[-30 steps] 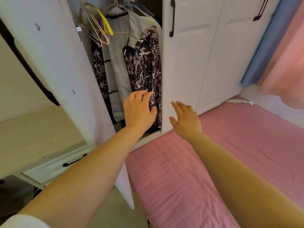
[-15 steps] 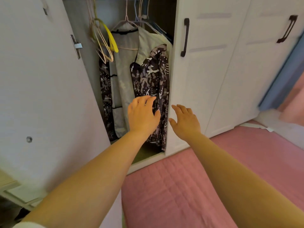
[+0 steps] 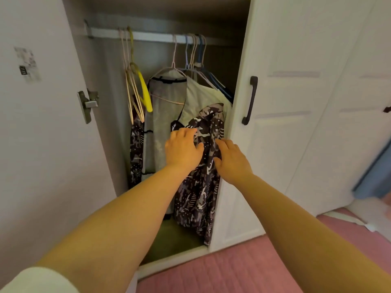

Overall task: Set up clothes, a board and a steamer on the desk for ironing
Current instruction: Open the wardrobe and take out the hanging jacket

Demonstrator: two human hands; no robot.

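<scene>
**Reader:** Fingers first, please. What are they doing?

**Describer:** Both hands reach into an open wardrobe. The left hand (image 3: 183,148) lies with straight, relaxed fingers (image 3: 186,132) spread flat against a dark patterned garment (image 3: 201,187), gripping nothing. The right hand (image 3: 231,158) sits just beside it on the same fabric; its fingertips are partly buried in a fold, and I cannot tell whether they pinch the cloth or only touch it.

**Reader:** Where does that garment hang?

**Describer:** At the right of the open compartment, against the edge of the closed white door (image 3: 275,123), which has a dark vertical handle (image 3: 250,100). Its hem falls nearly to the wardrobe floor (image 3: 175,237). Behind it hang a pale grey garment (image 3: 158,132) and a light one (image 3: 203,96), all from wire hangers on a pale rail (image 3: 152,37).

**Reader:** Anything else inside?

**Describer:** Bare hangers at the left of the rail, one of them yellow (image 3: 145,89), with another dark patterned piece (image 3: 135,153) below them.

**Reader:** And the room?

**Describer:** The left door (image 3: 42,144) stands swung open, with a metal hinge (image 3: 87,103) on its inner face. A pink quilted bedcover (image 3: 243,271) lies in front of the wardrobe. At far right there is a blurred strip of blue (image 3: 374,180).
</scene>
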